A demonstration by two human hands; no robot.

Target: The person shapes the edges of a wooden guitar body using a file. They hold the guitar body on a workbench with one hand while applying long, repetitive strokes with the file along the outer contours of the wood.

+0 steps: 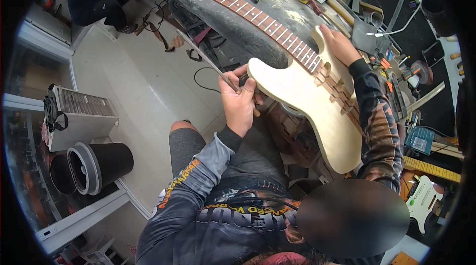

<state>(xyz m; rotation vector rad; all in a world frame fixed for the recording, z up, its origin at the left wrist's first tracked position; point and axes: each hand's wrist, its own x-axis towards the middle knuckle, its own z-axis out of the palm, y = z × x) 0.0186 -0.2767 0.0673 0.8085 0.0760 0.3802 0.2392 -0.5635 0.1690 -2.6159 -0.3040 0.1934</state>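
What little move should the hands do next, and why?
Perhaps the left hand could guide its thin rod along the pale guitar body's edge: it's holding the rod close by, and the right hand has hold of the body.

Pale tile flr [144, 76], blk bin [116, 163] lwr lt, grey workbench [272, 4]

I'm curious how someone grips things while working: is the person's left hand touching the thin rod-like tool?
Touching. The head view shows the thin rod-like tool passing into the closed grip of the left hand.
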